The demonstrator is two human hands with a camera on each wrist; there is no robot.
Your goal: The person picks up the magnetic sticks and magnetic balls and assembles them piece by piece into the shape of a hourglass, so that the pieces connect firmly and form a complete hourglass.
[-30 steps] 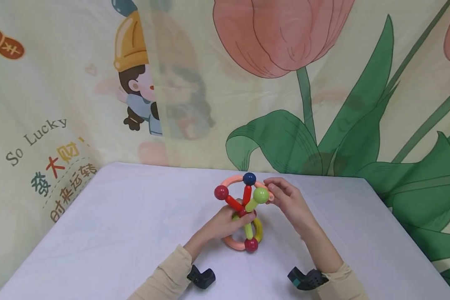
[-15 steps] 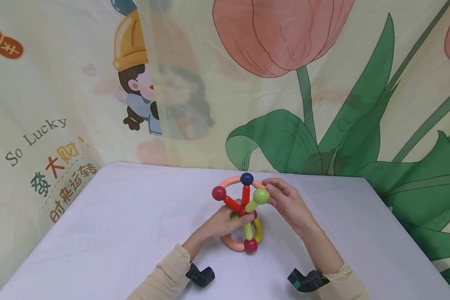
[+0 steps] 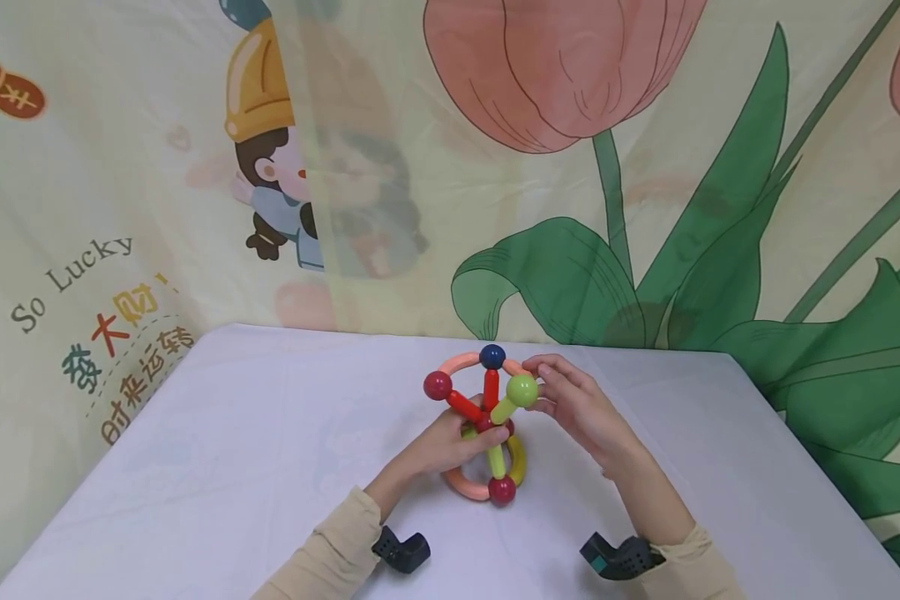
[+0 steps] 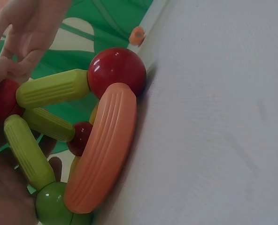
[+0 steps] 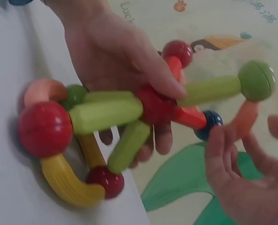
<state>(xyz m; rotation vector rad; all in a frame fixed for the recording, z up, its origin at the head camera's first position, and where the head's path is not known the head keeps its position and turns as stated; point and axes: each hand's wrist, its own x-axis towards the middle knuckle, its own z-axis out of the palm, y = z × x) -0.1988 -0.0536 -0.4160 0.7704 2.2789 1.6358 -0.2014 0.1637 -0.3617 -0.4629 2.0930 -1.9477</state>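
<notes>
A magnetic ball-and-stick toy frame (image 3: 497, 461) stands on the white table. My left hand (image 3: 444, 442) holds it round the middle, thumb over the central red ball (image 5: 157, 104). Its base has curved orange and yellow rods between balls; a salmon rod (image 4: 104, 150) shows close in the left wrist view. Above, red rods carry a red ball (image 3: 438, 385) and a dark blue ball (image 3: 492, 357), and a light green rod carries a green ball (image 3: 522, 390). My right hand (image 3: 581, 408) pinches a curved orange rod (image 5: 246, 119) beside the green ball. Fingers partly hide that rod.
The white table (image 3: 255, 467) spreads around the hands. Behind it hangs a printed cloth (image 3: 390, 167) with tulips and cartoon figures. A small orange piece (image 4: 137, 35) shows near the table edge in the left wrist view; its kind is unclear.
The frame's upper part has shifted slightly left. The curved orange rod's end, visible right of the green ball earlier, is now hidden behind ball and fingers. My left hand has barely moved.
</notes>
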